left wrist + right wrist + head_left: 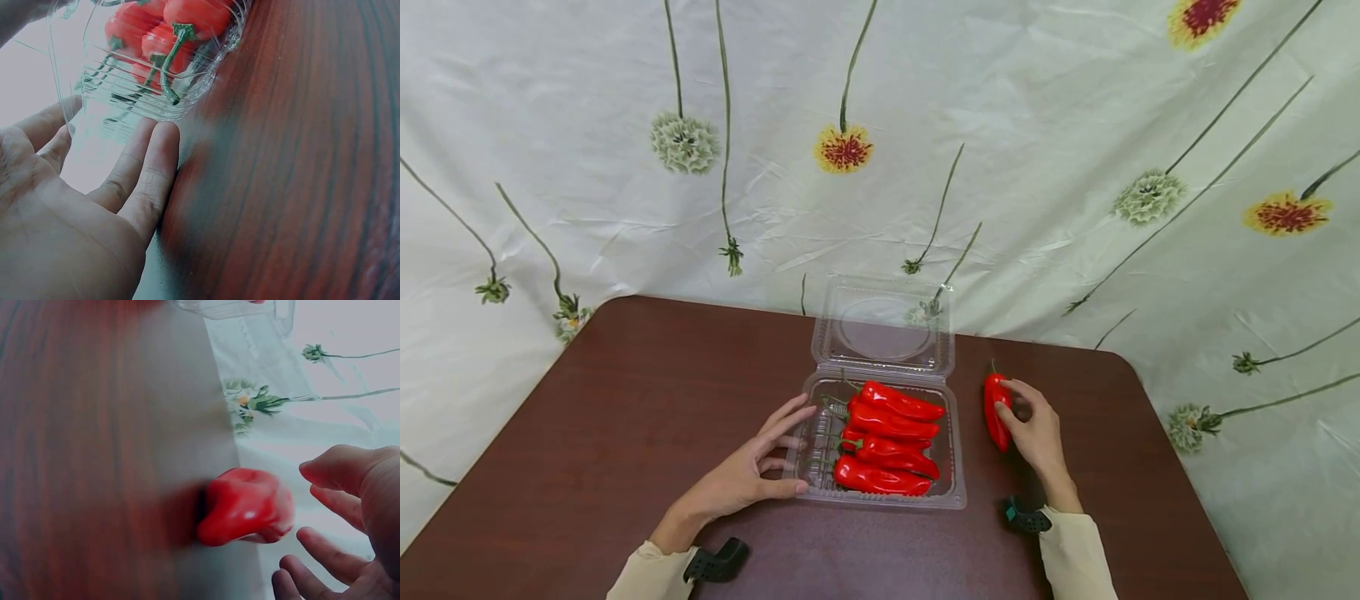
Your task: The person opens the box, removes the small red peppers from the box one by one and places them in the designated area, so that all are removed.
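A clear plastic clamshell box (pixel 957 454) stands on the table with its hinged lid (pixel 883 329) raised at the back. Inside it, several red peppers (pixel 887 427) lie side by side, their green stems (pixel 170 75) pointing left. My left hand (pixel 737 482) spreads along the box's left side, fingertips right at the wall and thumb near the front corner. To the right of the box, a single red pepper (pixel 995 410) rests on the table. My right hand (pixel 1036 425) hovers close over it, thumb and fingers parted; the right wrist view shows a gap between fingertips and pepper (pixel 247 506).
The dark brown wooden table (pixel 625 400) has rounded far corners. Behind it hangs a pale cloth (pixel 1037 167) printed with flowers. Each wrist wears a black strap, the left strap (pixel 717 562) close to the table's near side.
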A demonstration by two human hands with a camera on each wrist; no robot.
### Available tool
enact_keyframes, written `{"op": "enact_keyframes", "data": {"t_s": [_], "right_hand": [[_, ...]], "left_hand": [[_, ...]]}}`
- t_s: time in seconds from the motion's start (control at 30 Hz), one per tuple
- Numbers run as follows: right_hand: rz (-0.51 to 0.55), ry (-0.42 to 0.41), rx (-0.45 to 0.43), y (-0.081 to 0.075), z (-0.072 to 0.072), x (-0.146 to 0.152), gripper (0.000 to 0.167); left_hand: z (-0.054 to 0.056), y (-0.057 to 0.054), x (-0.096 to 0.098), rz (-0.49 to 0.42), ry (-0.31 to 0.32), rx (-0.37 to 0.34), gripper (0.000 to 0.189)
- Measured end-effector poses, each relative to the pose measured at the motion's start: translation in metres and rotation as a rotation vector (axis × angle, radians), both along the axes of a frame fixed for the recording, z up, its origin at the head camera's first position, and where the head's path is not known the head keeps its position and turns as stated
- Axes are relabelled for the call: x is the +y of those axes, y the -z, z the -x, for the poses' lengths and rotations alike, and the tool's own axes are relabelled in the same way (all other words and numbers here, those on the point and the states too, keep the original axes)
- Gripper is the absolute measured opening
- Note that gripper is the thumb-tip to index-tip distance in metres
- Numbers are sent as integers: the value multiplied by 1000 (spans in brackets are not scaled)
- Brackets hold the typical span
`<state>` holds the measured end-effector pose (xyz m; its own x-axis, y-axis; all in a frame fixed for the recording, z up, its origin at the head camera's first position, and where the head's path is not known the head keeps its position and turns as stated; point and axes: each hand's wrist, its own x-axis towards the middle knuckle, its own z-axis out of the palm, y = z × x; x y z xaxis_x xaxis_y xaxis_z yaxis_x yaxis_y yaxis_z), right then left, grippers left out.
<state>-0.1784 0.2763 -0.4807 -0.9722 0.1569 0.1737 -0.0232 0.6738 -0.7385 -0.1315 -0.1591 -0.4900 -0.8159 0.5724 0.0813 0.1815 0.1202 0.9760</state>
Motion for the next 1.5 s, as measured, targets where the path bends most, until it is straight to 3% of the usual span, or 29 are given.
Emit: {"op": "enact_keyframes", "data": {"t_s": [0.33,0.77,1.13,1.5], "right_hand": [[-20,-43,101,-22,-7,-8,36],[-45,-260,182,-45,-29,-51,39],[-38,-467,156,-49,-45,-81,41],[22,-650,179,-41,-49,-102,35]], "left_hand": [[0,-1,1,-6,-1,12,89],[0,1,0,-3,-2,13,89],[0,1,-1,6,-7,-2,88],[0,1,0,1,-4,11,88]]}}
